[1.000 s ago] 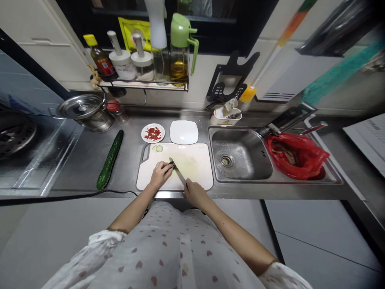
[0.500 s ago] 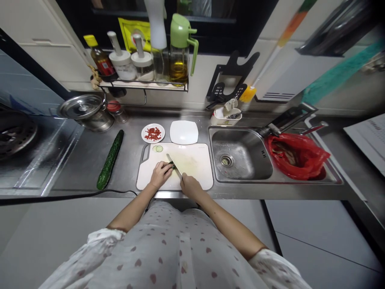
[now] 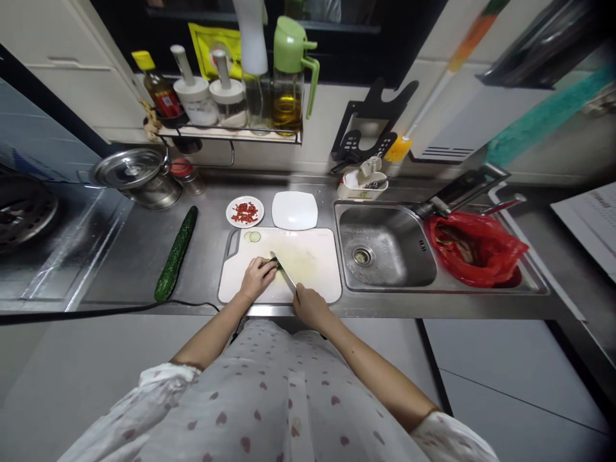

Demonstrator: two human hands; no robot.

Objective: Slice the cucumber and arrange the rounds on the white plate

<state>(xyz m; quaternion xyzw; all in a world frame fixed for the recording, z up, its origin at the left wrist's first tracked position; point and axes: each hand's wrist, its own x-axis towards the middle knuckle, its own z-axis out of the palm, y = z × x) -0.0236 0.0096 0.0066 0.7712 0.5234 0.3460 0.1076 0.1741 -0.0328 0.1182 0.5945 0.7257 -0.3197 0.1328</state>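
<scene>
On the steel counter, the board bears a partly hidden green piece, clamped under the bent left hand, with the knife, gripped firmly in the right hand, angled immediately to the piece's right.

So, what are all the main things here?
Counter: one, grey, central
Cutting board: one, white, on counter
Pale slices: two, light green, board's far left
Knife: one, silver, over board
Green piece: one, dark green, beside knife
Cucumber: one, dark green, left of board
Plates: two, white, behind board
Chopped bits: many, red, on left plate
Pot: one, silver, left of plates
Red-lidded jar: one, clear, beside pot
Bottles: three, mixed colours, upper left
White-lidded jars: two, clear, between bottles
Sink: one, silver, right of board
Bag: one, red, sink's right end
Garment: one, white, lower middle
Left hand: one, bare, holding green piece
Right hand: one, bare, holding knife
</scene>
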